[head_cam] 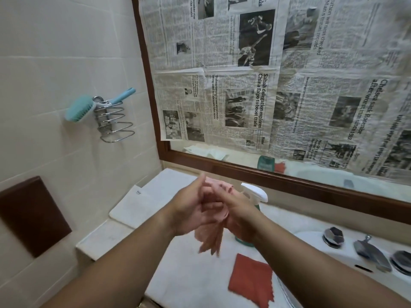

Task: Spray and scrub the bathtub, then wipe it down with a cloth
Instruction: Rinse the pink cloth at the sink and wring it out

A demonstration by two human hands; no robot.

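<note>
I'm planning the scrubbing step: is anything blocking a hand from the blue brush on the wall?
Nothing visible blocks it. The blue brush lies across the wire rack, but both hands hold a pink, blurred thing.

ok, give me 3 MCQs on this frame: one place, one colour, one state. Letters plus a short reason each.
1. Where is the scrub brush?
A. in the wire wall rack
B. on the tub ledge
C. in a hand

2. What colour is the flat cloth on the ledge?
A. blue
B. white
C. red-orange

3. What are the hands doing?
A. squeezing the spray bottle
B. together holding a pink item
C. resting empty on the ledge

Answers:
1 A, it sits across the wire rack on the tiled wall.
2 C, it is red-orange against the pale ledge.
3 B, the left hand and right hand meet around a pink item; the spray bottle stands behind them.
</note>
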